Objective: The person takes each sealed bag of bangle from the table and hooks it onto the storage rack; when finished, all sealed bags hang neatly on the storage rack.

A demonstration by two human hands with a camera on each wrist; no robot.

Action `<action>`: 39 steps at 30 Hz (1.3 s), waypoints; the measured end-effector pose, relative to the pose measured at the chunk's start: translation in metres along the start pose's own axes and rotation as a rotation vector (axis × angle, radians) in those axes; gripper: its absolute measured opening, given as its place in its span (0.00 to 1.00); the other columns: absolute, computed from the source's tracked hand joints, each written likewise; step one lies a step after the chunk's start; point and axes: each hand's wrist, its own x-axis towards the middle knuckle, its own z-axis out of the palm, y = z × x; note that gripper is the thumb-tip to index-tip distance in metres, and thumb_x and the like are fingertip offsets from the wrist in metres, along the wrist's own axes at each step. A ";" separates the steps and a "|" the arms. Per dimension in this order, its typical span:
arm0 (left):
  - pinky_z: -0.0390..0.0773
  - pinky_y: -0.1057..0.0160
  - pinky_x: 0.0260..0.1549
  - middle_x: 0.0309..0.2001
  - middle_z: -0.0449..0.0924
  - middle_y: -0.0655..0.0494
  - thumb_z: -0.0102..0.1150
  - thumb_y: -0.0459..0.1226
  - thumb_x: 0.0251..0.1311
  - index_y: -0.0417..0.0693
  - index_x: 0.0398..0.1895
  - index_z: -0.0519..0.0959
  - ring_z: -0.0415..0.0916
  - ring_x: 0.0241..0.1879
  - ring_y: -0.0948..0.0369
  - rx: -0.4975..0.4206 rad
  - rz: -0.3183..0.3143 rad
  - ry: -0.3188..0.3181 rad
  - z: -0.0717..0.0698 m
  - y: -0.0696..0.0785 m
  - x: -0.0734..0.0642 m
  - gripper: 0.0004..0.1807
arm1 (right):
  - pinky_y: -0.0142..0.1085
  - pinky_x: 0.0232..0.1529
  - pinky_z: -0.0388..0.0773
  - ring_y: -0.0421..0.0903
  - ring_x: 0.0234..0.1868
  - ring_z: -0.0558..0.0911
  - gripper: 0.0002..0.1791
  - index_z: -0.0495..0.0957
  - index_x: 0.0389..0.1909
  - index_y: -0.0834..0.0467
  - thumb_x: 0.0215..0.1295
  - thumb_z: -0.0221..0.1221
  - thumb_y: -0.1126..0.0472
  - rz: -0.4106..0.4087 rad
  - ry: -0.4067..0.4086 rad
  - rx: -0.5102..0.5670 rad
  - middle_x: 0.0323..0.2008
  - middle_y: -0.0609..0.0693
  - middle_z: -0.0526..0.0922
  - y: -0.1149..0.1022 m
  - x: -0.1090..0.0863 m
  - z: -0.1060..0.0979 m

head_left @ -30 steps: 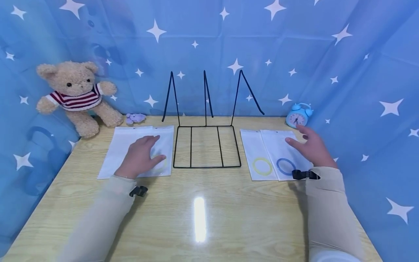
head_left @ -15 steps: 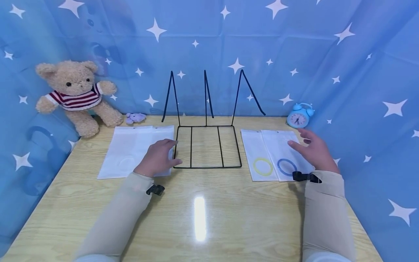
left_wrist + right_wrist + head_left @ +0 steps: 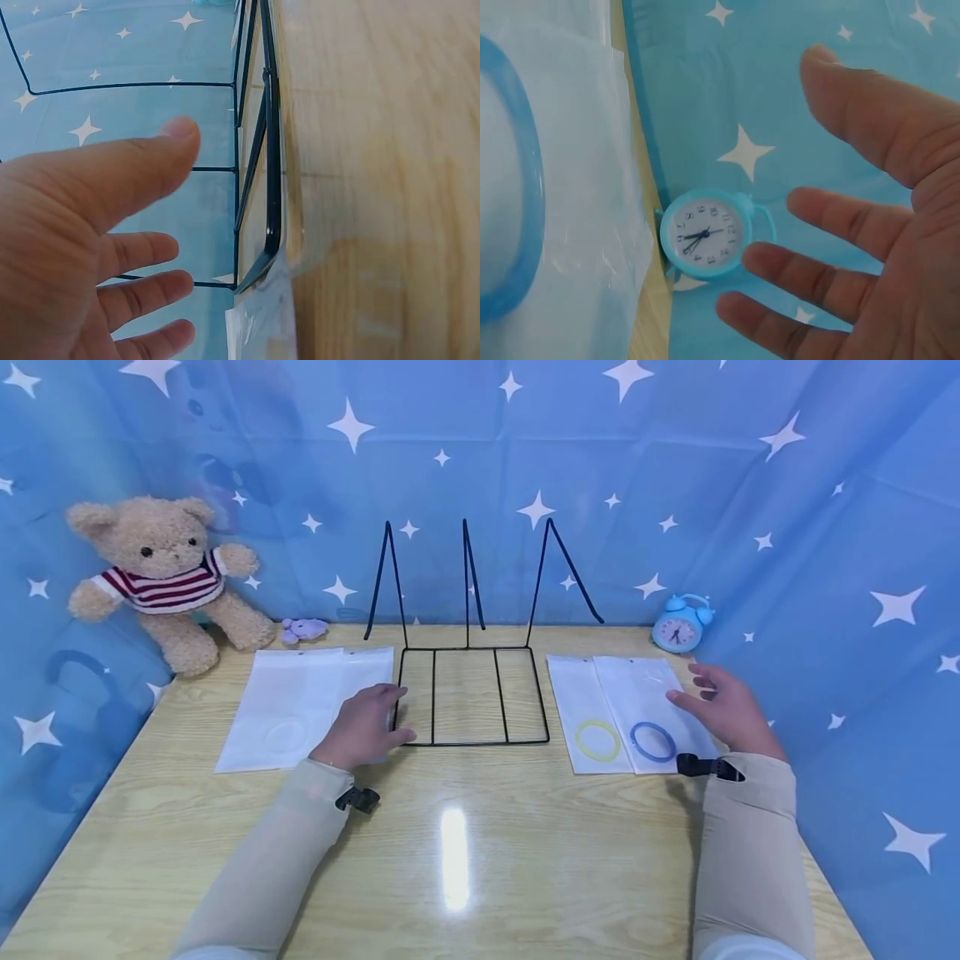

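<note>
My left hand [image 3: 365, 727] hovers with spread fingers at the left side of a black wire rack [image 3: 433, 693], holding nothing. Under that hand lie two overlapping white plastic bags [image 3: 262, 693], partly hidden; a pale ring [image 3: 287, 722] shows faintly in one. My right hand [image 3: 735, 714], also unclenched, hangs over the right edge of another pair of white bags [image 3: 573, 689]. Inside these are a yellow ring [image 3: 597, 722] and a blue ring [image 3: 651, 724]. In the left wrist view, thumb and fingers stand apart from the rack's wire [image 3: 274, 157].
A small blue alarm clock [image 3: 677, 631] stands behind the right bags. At the back left sit a teddy bear [image 3: 168, 568] and a little purple toy [image 3: 303, 630]. A blue starry curtain [image 3: 480, 435] borders the wooden table [image 3: 525, 860].
My left hand has moved right, from over the left bags to the rack's left side. The right hand has shifted slightly right and down. The rack and bags keep their places.
</note>
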 end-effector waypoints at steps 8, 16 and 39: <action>0.69 0.36 0.71 0.76 0.67 0.36 0.74 0.47 0.64 0.36 0.77 0.68 0.65 0.75 0.38 -0.032 -0.085 -0.086 0.008 -0.001 0.002 0.44 | 0.72 0.69 0.64 0.75 0.76 0.60 0.58 0.49 0.85 0.62 0.69 0.60 0.29 0.033 -0.056 -0.006 0.77 0.74 0.60 0.011 -0.004 -0.003; 0.67 0.36 0.73 0.80 0.61 0.37 0.72 0.49 0.64 0.38 0.79 0.66 0.61 0.78 0.39 -0.030 -0.154 -0.159 0.011 -0.005 0.004 0.45 | 0.72 0.68 0.65 0.77 0.75 0.59 0.57 0.49 0.85 0.60 0.70 0.61 0.31 0.112 -0.161 -0.027 0.78 0.75 0.57 0.029 -0.001 -0.005; 0.64 0.34 0.73 0.78 0.64 0.37 0.70 0.49 0.66 0.37 0.78 0.67 0.62 0.78 0.39 -0.033 -0.144 -0.157 0.013 -0.011 0.002 0.43 | 0.72 0.54 0.74 0.75 0.65 0.66 0.55 0.46 0.85 0.59 0.68 0.69 0.48 0.299 -0.252 -0.192 0.72 0.78 0.60 0.048 0.008 0.006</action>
